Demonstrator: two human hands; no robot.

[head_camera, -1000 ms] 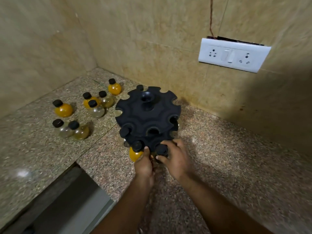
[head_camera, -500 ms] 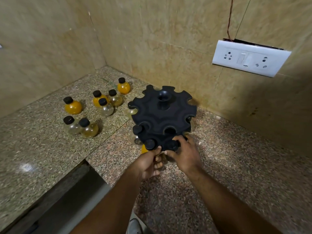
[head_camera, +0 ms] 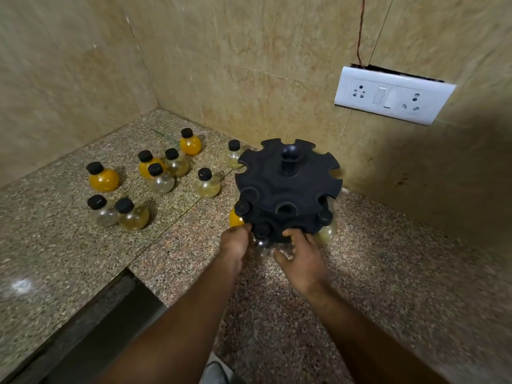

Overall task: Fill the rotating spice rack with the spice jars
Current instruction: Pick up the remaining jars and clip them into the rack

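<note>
The black rotating spice rack (head_camera: 288, 187) stands on the granite counter near the back wall. An orange jar (head_camera: 235, 219) hangs in a lower slot at its left and a pale jar (head_camera: 327, 234) in one at its right. A clear jar (head_camera: 261, 249) with a black cap sits at the front lower slot. My left hand (head_camera: 234, 245) presses against this jar's left side at the rack's rim. My right hand (head_camera: 302, 259) curls around its right side, thumb on the rim. Several loose black-capped jars, such as an orange one (head_camera: 104, 178), stand on the counter to the left.
Tiled walls (head_camera: 249, 65) close the corner behind and to the left. A white switch and socket plate (head_camera: 393, 95) sits on the back wall at the right. The counter edge (head_camera: 124, 275) drops to a dark gap at the lower left.
The view has shifted and the rack now sits further right in it. The orange jar in the rack has moved left of my left hand. Both hands stay at the front slot.
</note>
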